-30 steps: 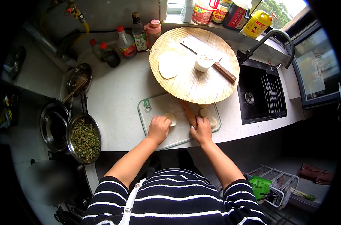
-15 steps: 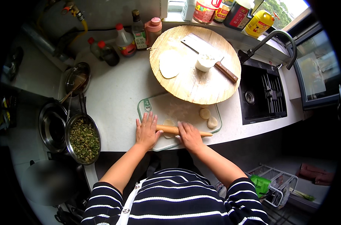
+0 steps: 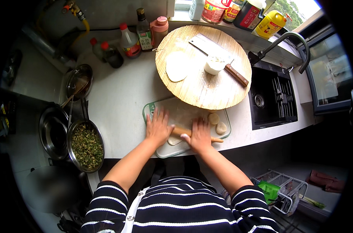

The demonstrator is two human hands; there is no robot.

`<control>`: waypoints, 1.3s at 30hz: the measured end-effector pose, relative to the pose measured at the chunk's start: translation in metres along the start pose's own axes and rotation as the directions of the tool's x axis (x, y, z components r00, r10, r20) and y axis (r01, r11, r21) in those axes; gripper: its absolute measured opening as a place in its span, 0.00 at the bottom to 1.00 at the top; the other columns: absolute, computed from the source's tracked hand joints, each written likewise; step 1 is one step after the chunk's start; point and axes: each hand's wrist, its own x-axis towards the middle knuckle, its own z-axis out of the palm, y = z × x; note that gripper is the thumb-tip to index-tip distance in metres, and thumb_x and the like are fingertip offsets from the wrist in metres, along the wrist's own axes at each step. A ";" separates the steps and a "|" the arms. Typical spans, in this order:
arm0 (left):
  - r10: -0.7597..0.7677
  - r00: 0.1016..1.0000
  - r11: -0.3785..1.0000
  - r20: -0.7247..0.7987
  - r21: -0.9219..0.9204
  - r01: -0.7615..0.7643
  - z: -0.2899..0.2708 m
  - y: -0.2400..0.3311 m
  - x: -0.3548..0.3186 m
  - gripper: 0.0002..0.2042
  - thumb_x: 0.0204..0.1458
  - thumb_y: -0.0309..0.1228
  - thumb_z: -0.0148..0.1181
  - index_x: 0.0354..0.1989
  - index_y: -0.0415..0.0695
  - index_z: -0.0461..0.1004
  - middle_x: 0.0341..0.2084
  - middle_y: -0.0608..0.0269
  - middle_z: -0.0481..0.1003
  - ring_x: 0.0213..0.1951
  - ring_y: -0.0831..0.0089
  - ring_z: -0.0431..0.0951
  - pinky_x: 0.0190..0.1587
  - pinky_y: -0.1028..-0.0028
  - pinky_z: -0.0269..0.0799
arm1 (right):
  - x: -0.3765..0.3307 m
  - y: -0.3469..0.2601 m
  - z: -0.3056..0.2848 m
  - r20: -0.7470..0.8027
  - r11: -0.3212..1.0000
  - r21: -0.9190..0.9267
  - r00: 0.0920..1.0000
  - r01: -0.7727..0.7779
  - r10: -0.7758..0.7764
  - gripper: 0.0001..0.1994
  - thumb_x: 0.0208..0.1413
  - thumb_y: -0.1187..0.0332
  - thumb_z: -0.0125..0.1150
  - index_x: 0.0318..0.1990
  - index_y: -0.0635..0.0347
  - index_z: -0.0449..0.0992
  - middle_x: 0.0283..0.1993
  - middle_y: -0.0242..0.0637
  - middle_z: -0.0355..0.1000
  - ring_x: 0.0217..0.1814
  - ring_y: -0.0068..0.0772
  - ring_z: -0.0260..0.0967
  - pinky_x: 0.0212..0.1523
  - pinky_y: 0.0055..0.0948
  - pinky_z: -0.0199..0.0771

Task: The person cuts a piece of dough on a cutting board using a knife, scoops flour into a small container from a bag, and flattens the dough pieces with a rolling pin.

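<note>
Both of my palms lie on a wooden rolling pin (image 3: 179, 131), which is set at a slant over a pale piece of dough (image 3: 174, 140) partly hidden beneath it. My left hand (image 3: 158, 127) is on the pin's left end, fingers stretched forward and slightly blurred. Toward its tapered right end, my right hand (image 3: 200, 134) rests with straight fingers too. The green-edged cutting board (image 3: 184, 106) lies under all this. Two small dough rounds, one dough round (image 3: 213, 118) behind the other dough round (image 3: 221, 127), sit right of my right hand.
Behind the board, a round wooden board (image 3: 192, 91) carries a flat dough sheet (image 3: 177, 66), a white cup (image 3: 214, 65) and a cleaver (image 3: 236, 75). A metal bowl of chopped green filling (image 3: 86, 149) stands left. The black sink (image 3: 267, 83) is right; bottles (image 3: 130, 43) line the wall.
Both hands and the rolling pin have shifted slightly forward and to the right. More of the dough's near edge shows in front of the pin.
</note>
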 end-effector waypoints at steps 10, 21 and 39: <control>0.091 0.979 0.996 0.182 -0.025 -0.088 0.013 -0.025 -0.087 0.37 0.57 0.48 0.50 0.70 0.42 0.46 0.70 0.50 0.45 0.72 0.53 0.38 0.66 0.40 0.30 | -0.067 -0.009 -0.010 0.144 0.922 -0.025 0.914 0.387 -0.380 0.45 0.51 0.38 0.52 0.67 0.66 0.52 0.70 0.54 0.49 0.73 0.54 0.44 0.69 0.54 0.42; -0.006 0.998 1.000 0.068 -0.020 0.008 0.001 -0.013 -0.027 0.30 0.59 0.48 0.46 0.67 0.45 0.56 0.69 0.54 0.50 0.71 0.51 0.43 0.62 0.31 0.34 | -0.016 0.002 -0.012 -0.165 0.954 -0.088 0.940 0.288 -0.299 0.27 0.50 0.54 0.57 0.54 0.62 0.69 0.50 0.46 0.64 0.53 0.47 0.61 0.57 0.50 0.59; 0.061 0.976 0.913 0.210 -0.407 0.030 -0.014 0.009 0.036 0.13 0.41 0.31 0.68 0.36 0.44 0.75 0.30 0.53 0.76 0.37 0.51 0.77 0.43 0.59 0.73 | -0.061 0.008 -0.029 -0.323 0.909 0.061 0.870 0.413 -0.373 0.18 0.45 0.73 0.55 0.47 0.58 0.75 0.38 0.36 0.67 0.38 0.37 0.66 0.38 0.34 0.69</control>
